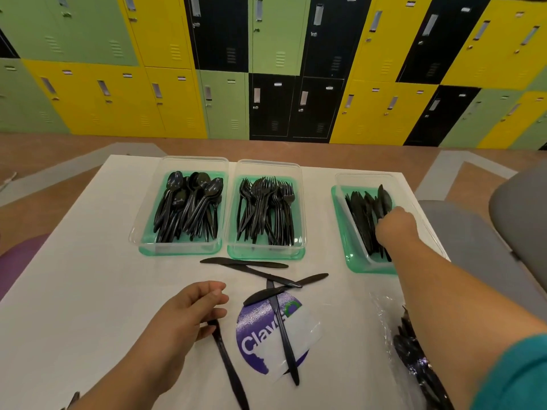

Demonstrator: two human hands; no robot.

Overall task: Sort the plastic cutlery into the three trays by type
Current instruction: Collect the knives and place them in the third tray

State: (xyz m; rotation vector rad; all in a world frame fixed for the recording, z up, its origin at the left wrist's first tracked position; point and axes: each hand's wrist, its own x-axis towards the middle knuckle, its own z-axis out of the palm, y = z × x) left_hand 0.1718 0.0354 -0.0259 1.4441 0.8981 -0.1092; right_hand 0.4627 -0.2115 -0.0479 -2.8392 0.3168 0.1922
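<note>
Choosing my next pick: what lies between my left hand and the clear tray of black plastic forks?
Loose black plastic knives, overlapping on the white table, seen in the head view.

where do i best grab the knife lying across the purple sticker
Pinch the knife by its near end, coming from above on the near side. It lies flat and that end is free, while its far end crosses other loose knives. The left hand is nearest.
</note>
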